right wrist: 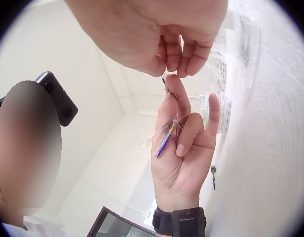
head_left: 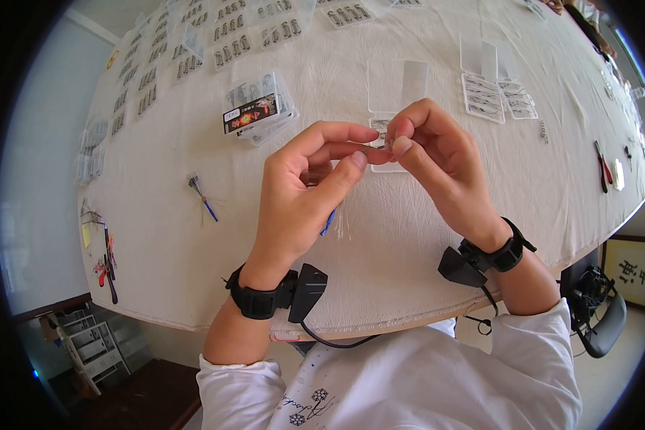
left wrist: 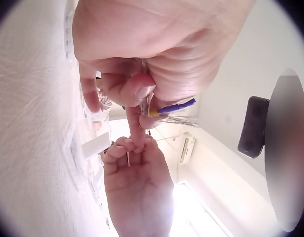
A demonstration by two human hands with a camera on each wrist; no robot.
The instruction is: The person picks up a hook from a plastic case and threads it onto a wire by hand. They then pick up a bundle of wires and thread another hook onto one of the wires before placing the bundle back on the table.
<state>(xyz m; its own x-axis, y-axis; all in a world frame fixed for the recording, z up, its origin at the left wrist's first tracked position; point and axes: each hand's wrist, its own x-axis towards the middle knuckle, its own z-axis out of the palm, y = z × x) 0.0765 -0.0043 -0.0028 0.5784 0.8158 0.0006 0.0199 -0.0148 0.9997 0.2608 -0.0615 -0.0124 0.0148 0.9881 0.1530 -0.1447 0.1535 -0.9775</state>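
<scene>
In the head view, my left hand (head_left: 290, 190) and right hand (head_left: 448, 158) meet fingertip to fingertip above the table. Between them is a small dark piece on a thin strand (right wrist: 164, 82), pinched by the right thumb and fingertips at its upper end, with the left thumb and index finger at its lower end. Curled fingers of the left hand also hold a bundle of thin strands (left wrist: 177, 107) with a blue and yellow end against the palm. An open clear plastic box (head_left: 387, 169) lies beneath the hands, partly hidden by them.
A similar bundle (head_left: 203, 195) lies on the cloth-covered table (head_left: 158, 265). Stacked clear boxes (head_left: 258, 107) stand beyond the left hand; open hook boxes (head_left: 484, 99) lie at back right. Pliers (head_left: 602, 168) lie on the right, more tools (head_left: 110, 265) at the left edge.
</scene>
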